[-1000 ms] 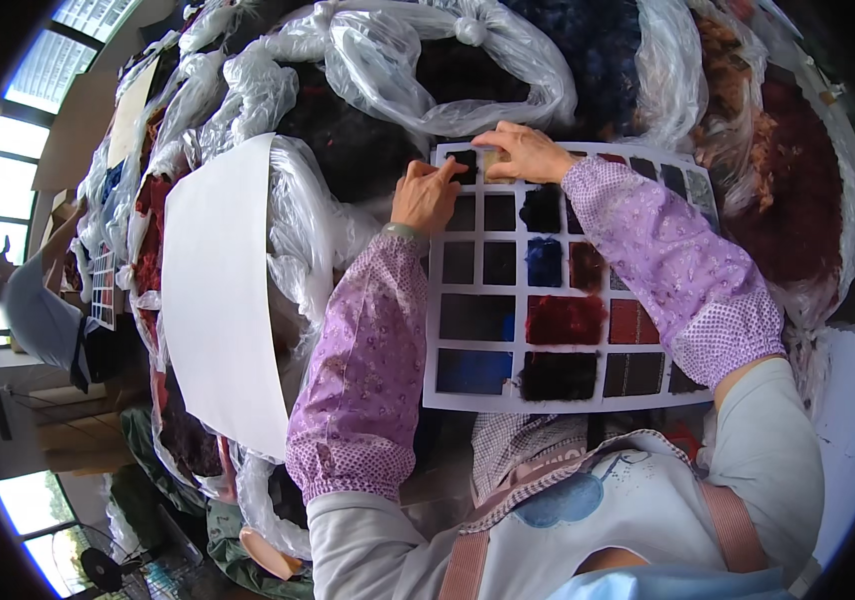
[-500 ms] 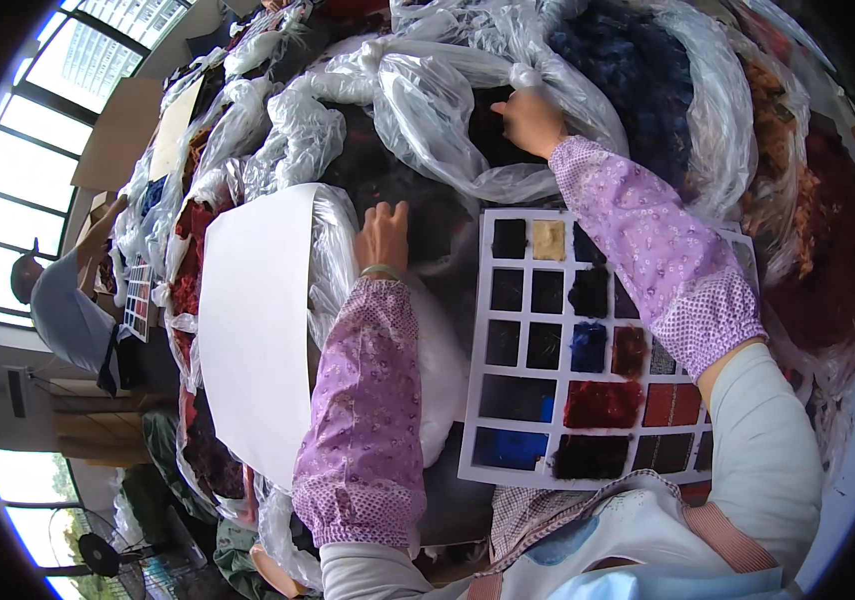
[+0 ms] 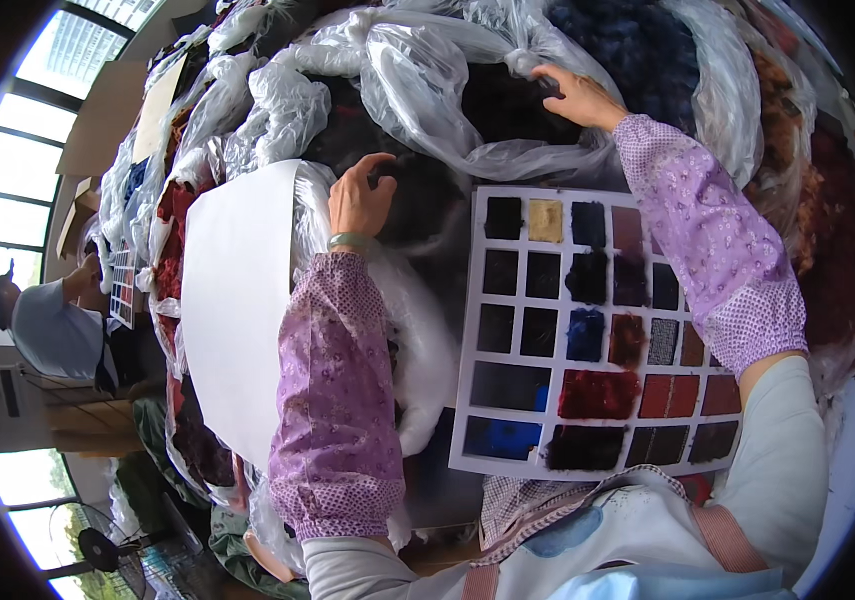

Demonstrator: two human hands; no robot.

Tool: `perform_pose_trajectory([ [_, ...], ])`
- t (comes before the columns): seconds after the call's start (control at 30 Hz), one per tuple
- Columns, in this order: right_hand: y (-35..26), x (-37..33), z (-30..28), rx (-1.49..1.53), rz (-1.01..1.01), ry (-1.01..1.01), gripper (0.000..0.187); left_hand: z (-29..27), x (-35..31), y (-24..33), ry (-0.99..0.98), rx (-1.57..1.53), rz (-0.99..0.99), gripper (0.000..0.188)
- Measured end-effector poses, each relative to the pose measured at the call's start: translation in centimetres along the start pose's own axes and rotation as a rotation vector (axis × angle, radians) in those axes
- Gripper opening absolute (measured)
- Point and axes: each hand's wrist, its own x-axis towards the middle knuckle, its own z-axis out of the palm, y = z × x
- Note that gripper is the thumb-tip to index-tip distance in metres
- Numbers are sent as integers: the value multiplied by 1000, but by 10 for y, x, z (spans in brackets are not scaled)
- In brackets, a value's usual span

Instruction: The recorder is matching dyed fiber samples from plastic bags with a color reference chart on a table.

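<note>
My left hand (image 3: pixel 360 203), with a green bangle at its wrist, curls its fingers over dark fibre (image 3: pixel 418 205) in a plastic bag. Something dark shows between its thumb and fingers, but I cannot make it out. Over a bag of black fibre (image 3: pixel 513 105), my right hand (image 3: pixel 588 100) holds its thumb and forefinger apart, close to a knot in the clear plastic (image 3: pixel 522 62). Below my right forearm lies a white grid board (image 3: pixel 461 400), its windows filled with black, beige, blue, red and brown swatches. A blank white sheet (image 3: pixel 238 310) lies left of my left forearm.
Several clear bags of fibre surround me, with navy (image 3: pixel 633 75), orange-brown (image 3: pixel 776 130) and dark red fibre (image 3: pixel 833 240) among them. At far left another person (image 3: pixel 63 315) works by a similar swatch board (image 3: pixel 122 290). A fan (image 3: pixel 98 550) stands at lower left.
My right hand has moved right, away from the black fibre's middle, and its fingers have parted. My left hand has shifted left and slightly up. The view has shifted a little.
</note>
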Motion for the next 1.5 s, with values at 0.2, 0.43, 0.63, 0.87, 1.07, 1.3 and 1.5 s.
perform_pose_trajectory([
  [0.2,-61,-35,-12,-28,-176,-1,32,28,-1,-23,-36,-359,-297,40],
  [0.43,-122,-42,86,-148,-415,-40,23,73,-16,-31,-56,-379,-347,56],
  [0.63,-132,-52,96,-7,-349,-342,46,67,-27,-33,-70,-886,-358,38],
  [0.87,-143,-43,81,78,-460,-390,66,23,-31,-16,-274,-1326,-391,53],
  [1.07,-146,-43,78,187,-387,-572,68,25,-36,-30,-279,-1097,-319,60],
  [1.3,-139,-46,87,132,-377,-470,65,19,-35,-24,-325,-1033,-229,59],
  [1.5,-142,-42,87,449,-200,-427,37,12,-40,-12,-356,-1335,-285,54],
])
